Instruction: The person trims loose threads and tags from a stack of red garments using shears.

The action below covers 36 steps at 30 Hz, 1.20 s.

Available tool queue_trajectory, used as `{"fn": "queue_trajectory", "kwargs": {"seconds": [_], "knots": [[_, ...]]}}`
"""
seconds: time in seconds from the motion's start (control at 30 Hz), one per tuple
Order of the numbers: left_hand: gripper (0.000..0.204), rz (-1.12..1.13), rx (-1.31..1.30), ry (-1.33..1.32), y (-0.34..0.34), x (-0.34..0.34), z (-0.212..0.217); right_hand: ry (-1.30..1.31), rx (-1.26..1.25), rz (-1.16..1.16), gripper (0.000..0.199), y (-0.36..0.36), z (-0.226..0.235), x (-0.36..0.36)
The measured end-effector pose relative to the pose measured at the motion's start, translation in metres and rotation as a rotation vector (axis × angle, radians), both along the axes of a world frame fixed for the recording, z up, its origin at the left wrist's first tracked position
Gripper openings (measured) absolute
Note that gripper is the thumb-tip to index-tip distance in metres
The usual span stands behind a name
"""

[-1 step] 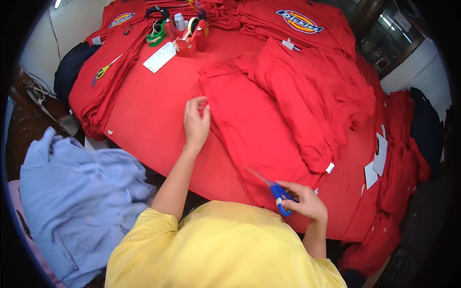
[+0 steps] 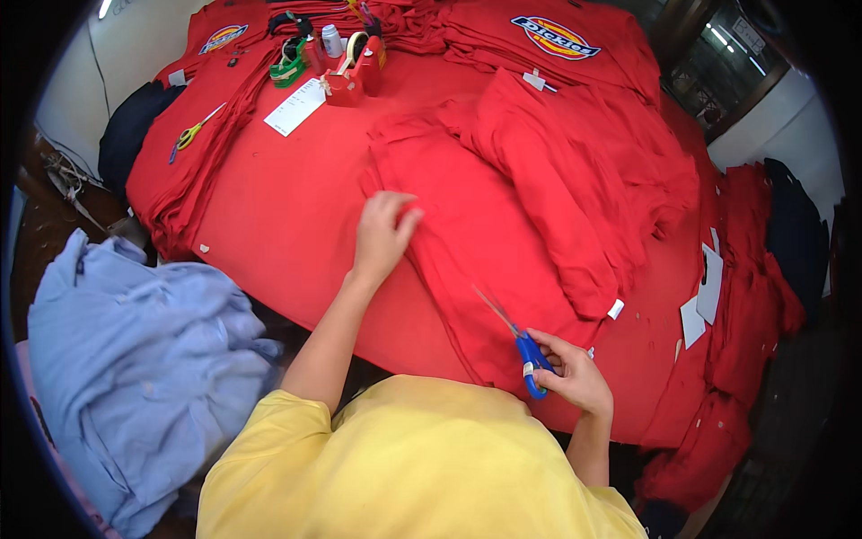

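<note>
A red garment lies spread on a table with a red cover. My left hand rests on the garment's left edge, fingers curled and pinching the cloth. Near the table's front edge my right hand holds blue-handled scissors. Their thin blades point up and to the left over the garment's lower part. A small white tag sticks out at the garment's right side.
Folded red garments are stacked along the back and right. Yellow-handled scissors, a white slip, a red tape dispenser and a green roll sit at the back left. A pale blue cloth pile lies left.
</note>
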<state>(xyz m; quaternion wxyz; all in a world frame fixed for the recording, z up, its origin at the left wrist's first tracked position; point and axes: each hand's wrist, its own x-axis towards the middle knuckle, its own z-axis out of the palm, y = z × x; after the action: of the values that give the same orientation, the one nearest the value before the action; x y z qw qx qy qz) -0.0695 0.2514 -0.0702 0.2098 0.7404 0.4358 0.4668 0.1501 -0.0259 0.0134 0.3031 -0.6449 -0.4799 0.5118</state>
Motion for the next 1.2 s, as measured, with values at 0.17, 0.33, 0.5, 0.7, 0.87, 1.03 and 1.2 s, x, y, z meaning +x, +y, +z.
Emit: {"fn": "queue_trajectory", "kwargs": {"seconds": [0.17, 0.33, 0.5, 0.7, 0.87, 1.03, 1.2], "knots": [[0.011, -0.308, -0.175, 0.093, -0.014, -0.012, -0.006, -0.13, 0.062, -0.055, 0.069, -0.023, -0.011, -0.034], [0.024, -0.384, -0.861, 0.534, -0.002, -0.085, 0.024, -0.456, 0.125, 0.01, 0.066, -0.043, -0.043, -0.056], [0.03, 0.027, -0.21, 0.34, 0.038, -0.051, 0.017, -0.513, 0.135, -0.03, 0.062, -0.039, -0.044, -0.06], [0.024, 0.227, 0.185, 0.384, 0.138, 0.002, -0.023, -0.143, 0.125, -0.026, 0.061, -0.034, -0.015, -0.029], [0.019, 0.16, 0.057, 0.342, 0.167, 0.035, 0.018, 0.118, 0.226, -0.24, 0.059, -0.033, 0.042, 0.028], [0.024, 0.179, 0.272, 0.638, 0.143, 0.095, 0.13, 0.001, 0.49, -0.559, 0.063, -0.024, 0.071, 0.086], [0.03, -0.469, -0.541, -0.183, 0.21, 0.161, 0.169, -0.406, 0.578, -0.747, 0.056, -0.018, 0.059, 0.176]]}}
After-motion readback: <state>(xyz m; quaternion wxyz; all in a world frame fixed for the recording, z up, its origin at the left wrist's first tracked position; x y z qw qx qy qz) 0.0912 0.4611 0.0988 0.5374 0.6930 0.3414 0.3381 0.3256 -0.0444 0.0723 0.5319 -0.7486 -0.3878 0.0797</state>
